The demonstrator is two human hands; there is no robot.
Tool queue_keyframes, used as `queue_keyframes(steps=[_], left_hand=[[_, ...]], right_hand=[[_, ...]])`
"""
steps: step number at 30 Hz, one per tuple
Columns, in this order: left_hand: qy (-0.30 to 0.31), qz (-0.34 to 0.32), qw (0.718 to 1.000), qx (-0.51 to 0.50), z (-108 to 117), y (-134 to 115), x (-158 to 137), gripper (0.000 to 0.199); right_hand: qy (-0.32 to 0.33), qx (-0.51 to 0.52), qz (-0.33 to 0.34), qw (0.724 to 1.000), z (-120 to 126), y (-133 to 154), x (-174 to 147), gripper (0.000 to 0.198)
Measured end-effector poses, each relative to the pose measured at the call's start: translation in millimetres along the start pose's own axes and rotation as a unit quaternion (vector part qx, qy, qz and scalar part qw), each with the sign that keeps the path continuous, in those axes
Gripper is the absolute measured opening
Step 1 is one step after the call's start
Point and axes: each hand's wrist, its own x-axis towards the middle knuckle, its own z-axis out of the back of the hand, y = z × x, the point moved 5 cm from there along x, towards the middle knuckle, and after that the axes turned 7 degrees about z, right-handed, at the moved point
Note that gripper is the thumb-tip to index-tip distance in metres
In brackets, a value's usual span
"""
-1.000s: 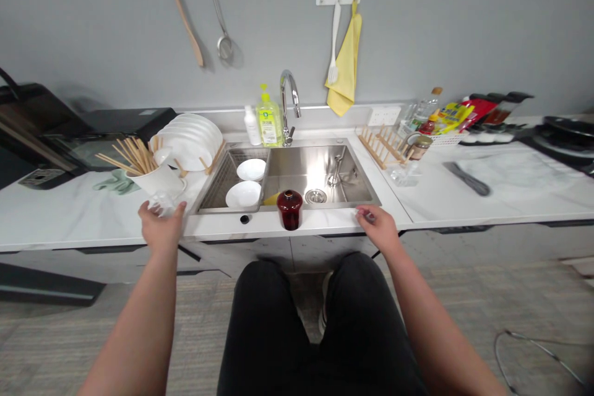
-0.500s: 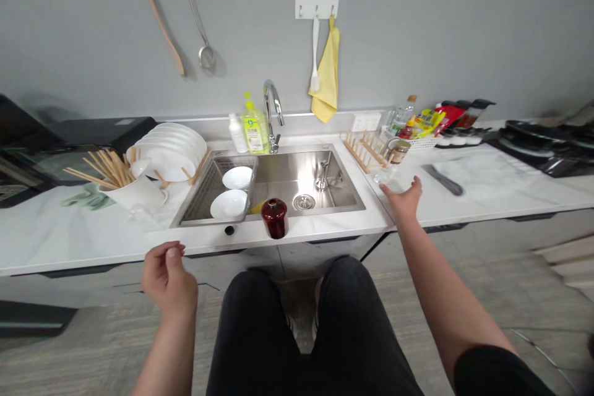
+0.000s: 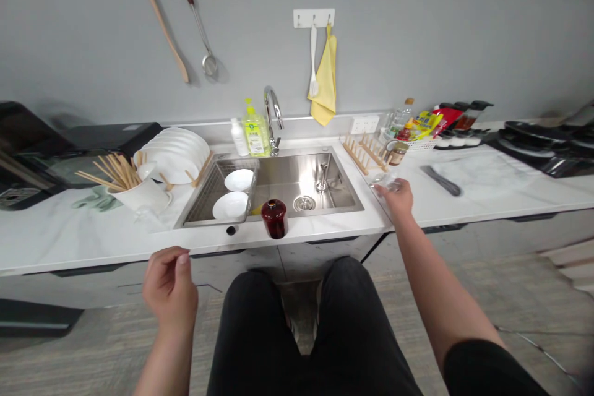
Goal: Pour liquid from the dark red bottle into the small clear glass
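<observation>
At right fingers (image 3: 406,188), clear object (image 3: 392,185) (small)

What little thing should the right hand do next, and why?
Maybe close the right hand gently around the clear object on the counter: the fingers are right at it, and the wooden rack stands close behind, so go carefully.

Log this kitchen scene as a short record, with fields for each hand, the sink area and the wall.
Left hand: loosely curled in front of the counter edge, nothing visible in it
Right hand: at a clear item near the wooden rack; grip unclear
Sink front: dark red bottle, upright on the counter
Sink, left side: two white bowls in a wire basket
Wall: yellow cloth hanging from a white hook strip
</observation>
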Motion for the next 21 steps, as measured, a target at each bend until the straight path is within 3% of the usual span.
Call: queue_keyframes(steps=[3,6,8,10,14,17,21], left_hand=[[0.050,-0.056,0.997,-0.023,-9.4,-22.4,-7.8,0.019],[0.203,-0.075,0.975,-0.049,-36.6,-46.8,-20.9,0.012],[0.315,-0.082,0.944,-0.062,-60.5,-66.8,-34.3,0.016],[0.388,-0.091,0.914,-0.078,-83.8,-91.0,-47.4,0.020],[0.442,-0.099,0.889,-0.068,-123.5,-144.1,-60.9,0.038],[0.486,-0.118,0.866,-0.016,-142.5,-179.6,-62.8,0.045],[0.531,-0.167,0.828,0.067,-149.7,-207.6,-60.4,0.019]], right_hand=[[0.060,0.140,0.053,0.987,20.5,27.6,-40.7,0.087],[0.161,0.235,0.078,0.956,38.8,65.0,-92.0,0.080],[0.232,0.272,0.072,0.931,46.1,90.5,-126.8,0.078],[0.284,0.307,0.065,0.906,49.1,114.3,-157.9,0.073],[0.352,0.337,0.095,0.868,41.9,152.0,-202.4,0.075],[0.359,0.322,0.146,0.864,35.5,171.4,-220.2,0.082],[0.345,0.287,0.192,0.873,38.4,190.6,-234.5,0.077]])
